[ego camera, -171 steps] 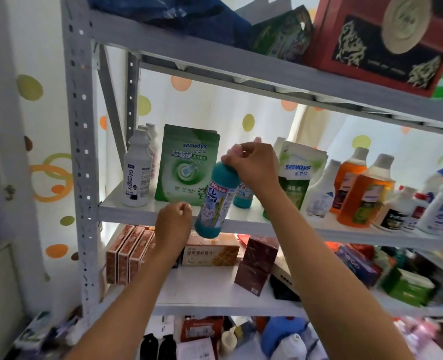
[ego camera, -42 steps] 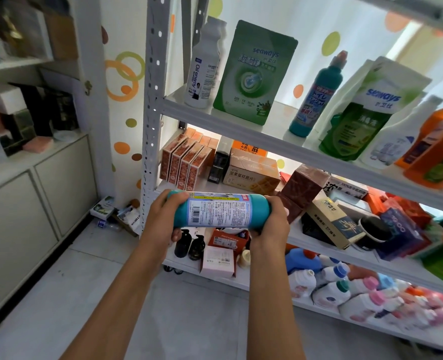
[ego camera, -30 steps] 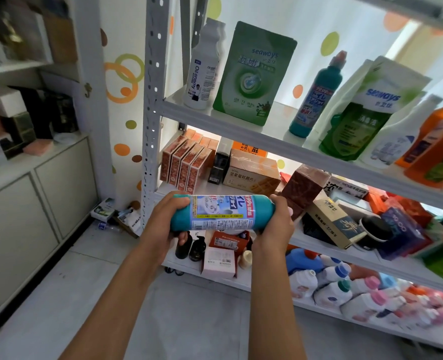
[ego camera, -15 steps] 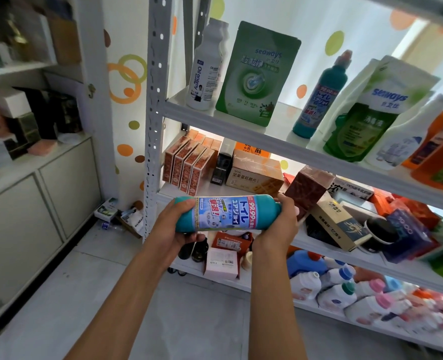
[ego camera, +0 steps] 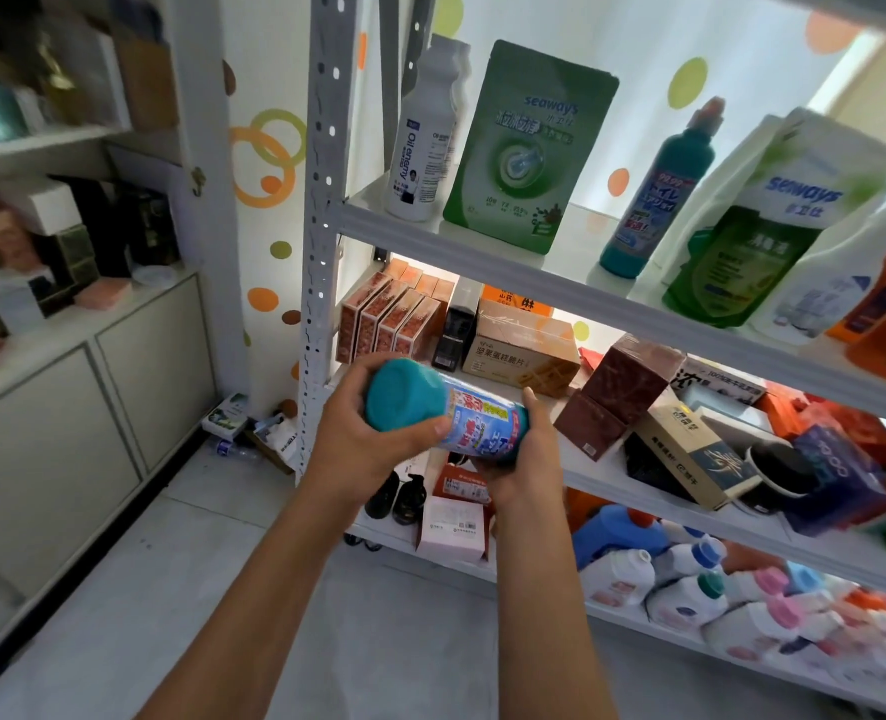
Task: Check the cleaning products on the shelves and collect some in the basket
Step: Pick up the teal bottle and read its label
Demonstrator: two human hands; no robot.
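1. A grey metal shelf rack [ego camera: 321,210] with white boards fills the right side, its perforated upright standing just right of a wall dotted with coloured spots
2. A white cabinet [ego camera: 82,407] runs along the left wall, with boxes stacked on its top
3. On the lowest board sits a crowd of white jugs [ego camera: 690,579] with blue, teal and pink caps, blurred toward the right
4. On the upper board a green Seaways pouch [ego camera: 524,148] stands upright, a white bottle [ego camera: 425,132] just to its left
5. Further right on that board a second teal bottle [ego camera: 659,194] stands upright, beside a white and green refill pouch [ego camera: 773,220]
6. On the middle board a tan carton [ego camera: 524,350] lies behind the hands, with a row of red-brown boxes [ego camera: 383,324] to its left
7. The teal bottle [ego camera: 446,413] is held in the air in front of the middle board, lying nearly level with its flat base turned toward the camera
8. The left hand [ego camera: 362,439] grips the base end, its fingers curled around it and the thumb across the label
9. The right hand [ego camera: 529,454] cups the far end from below, its fingers wrapped around the bottle
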